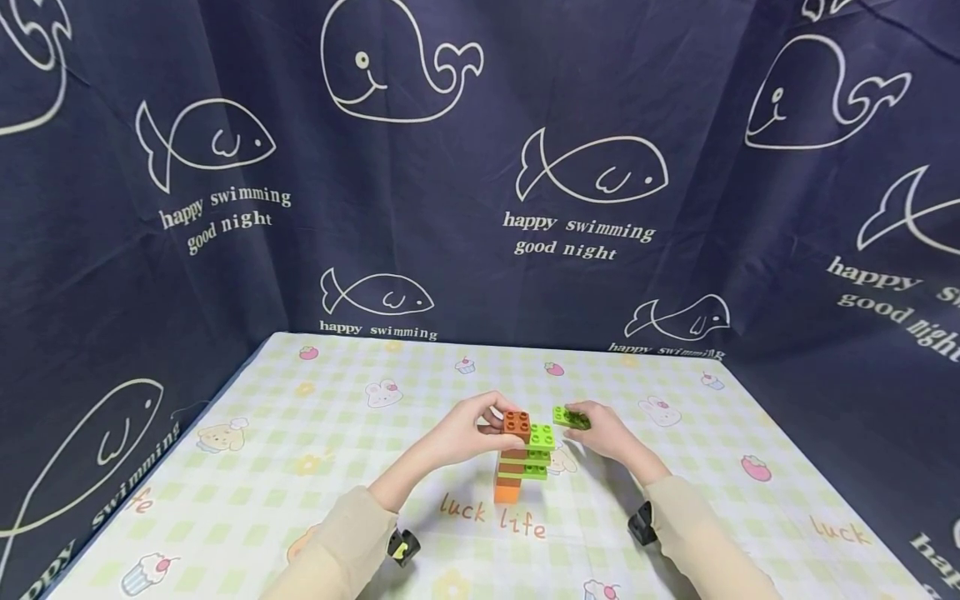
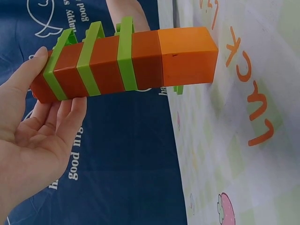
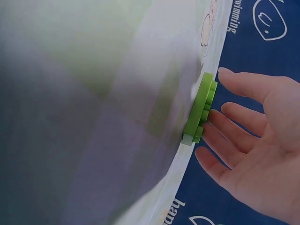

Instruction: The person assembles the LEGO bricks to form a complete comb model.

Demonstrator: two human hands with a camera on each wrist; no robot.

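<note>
A tower of building blocks [image 2: 154, 51] stands upright on the table, with a bright orange block [image 1: 507, 493] at its base. Above that, reddish-brown blocks [image 2: 108, 63] alternate with thin green plates [image 1: 542, 437] that stick out to one side. My left hand [image 1: 476, 429] pinches the top brown block [image 1: 516, 423] between thumb and fingers. To the right of the tower, a loose green plate [image 3: 199, 108] lies studs up on the cloth. My right hand [image 1: 606, 429] reaches over it, fingertips at its studs and thumb [image 3: 239, 82] apart from it.
A checked tablecloth [image 1: 315, 400] with cartoon prints covers the table. Dark blue curtains [image 1: 480, 183] with white fish drawings hang behind and at both sides. A small black device [image 1: 403, 547] sits at the left wrist, another [image 1: 642, 523] at the right.
</note>
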